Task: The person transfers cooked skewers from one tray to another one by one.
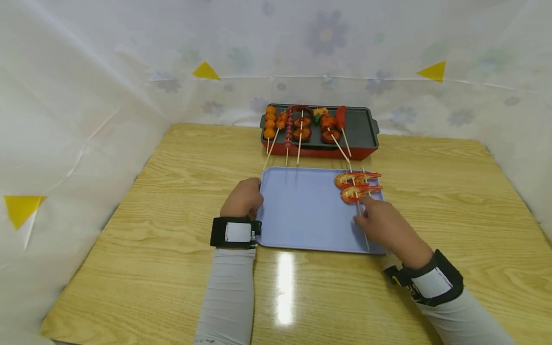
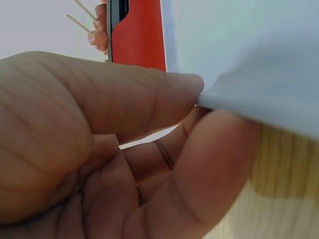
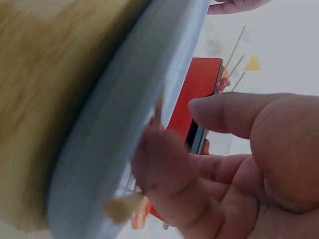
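A pale blue-purple tray (image 1: 306,211) lies on the wooden table. At its left side, my left hand (image 1: 243,199) pinches the rim between thumb and finger, seen close up in the left wrist view. Orange-red shrimp skewers (image 1: 350,194) lie at the tray's right end, sticks pointing toward me. Over these sticks is my right hand (image 1: 384,225), its index finger beside the lower shrimp. In the right wrist view, its thumb (image 3: 219,112) stands apart from the index finger, which touches a stick (image 3: 122,206).
Behind the tray stands a red and black grill (image 1: 319,152) holding several skewers of balls, meat, sausage and round slices. Some of their sticks overhang its front toward the tray. A flowered white sheet (image 1: 276,52) with yellow triangles hangs around the table (image 1: 172,201).
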A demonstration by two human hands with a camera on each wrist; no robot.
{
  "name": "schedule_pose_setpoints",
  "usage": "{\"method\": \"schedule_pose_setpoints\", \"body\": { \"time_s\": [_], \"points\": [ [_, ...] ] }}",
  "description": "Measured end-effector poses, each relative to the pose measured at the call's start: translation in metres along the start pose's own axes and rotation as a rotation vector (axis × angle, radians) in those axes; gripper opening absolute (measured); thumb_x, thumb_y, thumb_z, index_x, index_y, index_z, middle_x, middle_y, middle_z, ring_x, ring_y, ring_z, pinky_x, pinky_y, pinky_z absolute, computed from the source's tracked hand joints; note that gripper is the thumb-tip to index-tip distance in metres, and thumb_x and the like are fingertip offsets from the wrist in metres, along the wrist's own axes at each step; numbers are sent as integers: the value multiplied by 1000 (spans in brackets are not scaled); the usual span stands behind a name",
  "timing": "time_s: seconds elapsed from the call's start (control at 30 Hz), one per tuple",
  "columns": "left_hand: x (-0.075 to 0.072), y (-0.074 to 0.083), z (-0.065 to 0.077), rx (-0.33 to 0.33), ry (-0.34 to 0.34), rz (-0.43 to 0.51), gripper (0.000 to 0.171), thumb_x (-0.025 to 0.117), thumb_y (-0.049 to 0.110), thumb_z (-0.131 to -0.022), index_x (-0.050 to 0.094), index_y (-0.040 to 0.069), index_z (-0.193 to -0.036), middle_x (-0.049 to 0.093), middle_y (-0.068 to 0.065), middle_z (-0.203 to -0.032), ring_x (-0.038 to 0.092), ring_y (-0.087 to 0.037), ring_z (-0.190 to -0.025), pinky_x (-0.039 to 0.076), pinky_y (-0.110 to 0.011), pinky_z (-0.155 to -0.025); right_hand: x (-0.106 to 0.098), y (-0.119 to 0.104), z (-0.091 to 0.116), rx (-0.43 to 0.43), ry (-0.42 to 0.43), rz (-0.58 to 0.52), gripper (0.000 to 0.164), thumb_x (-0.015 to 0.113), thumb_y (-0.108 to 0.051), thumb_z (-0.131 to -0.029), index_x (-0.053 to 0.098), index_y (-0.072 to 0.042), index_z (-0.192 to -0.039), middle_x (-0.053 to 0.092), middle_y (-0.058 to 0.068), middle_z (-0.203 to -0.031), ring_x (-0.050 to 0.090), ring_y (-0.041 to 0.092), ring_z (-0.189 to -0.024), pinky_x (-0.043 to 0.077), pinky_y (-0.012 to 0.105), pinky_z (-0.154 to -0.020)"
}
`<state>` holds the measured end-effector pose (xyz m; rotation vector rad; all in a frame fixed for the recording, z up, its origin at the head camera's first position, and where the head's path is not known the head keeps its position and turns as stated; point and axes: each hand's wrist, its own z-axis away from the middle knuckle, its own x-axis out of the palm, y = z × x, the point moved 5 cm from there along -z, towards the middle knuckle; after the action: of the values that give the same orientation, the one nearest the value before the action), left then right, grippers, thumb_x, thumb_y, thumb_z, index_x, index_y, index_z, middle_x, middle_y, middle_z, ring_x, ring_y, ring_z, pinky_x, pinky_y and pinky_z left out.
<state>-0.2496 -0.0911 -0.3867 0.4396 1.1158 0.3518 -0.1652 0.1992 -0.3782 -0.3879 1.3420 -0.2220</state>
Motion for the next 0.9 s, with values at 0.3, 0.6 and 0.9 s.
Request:
{"method": "schedule_pose_setpoints", "body": {
  "time_s": [0.3,0.6,0.9],
  "points": [
    [0,-1,1,-1,-8,23,48,50,-9,-87,55,-2,-134,62,-19,-120,63,-26,-73,46,-28,-48,-14,-13,10,-194,218,106,40,67,-15,-92,57,9,-121,61,26,-111,60,40,-99,49,55,-83],
    [1,-1,1,-1,-7,30,50,50,-8,-89,52,-2,-138,60,-18,-126,63,-26,-78,47,-28,-50,-21,-17,11,-403,433,156,58,74,-10,-85,51,10,-134,44,33,-140,40,51,-131,36,62,-103],
    [0,-1,0,7,-1,21,47,49,-6,-89,54,-1,-136,62,-18,-122,62,-23,-68,46,-27,-49,-16,-7,8,-220,280,255,88,63,-47,-95,19,-2,-157,1,27,-161,-9,42,-148,8,70,-110]
  ]
}}
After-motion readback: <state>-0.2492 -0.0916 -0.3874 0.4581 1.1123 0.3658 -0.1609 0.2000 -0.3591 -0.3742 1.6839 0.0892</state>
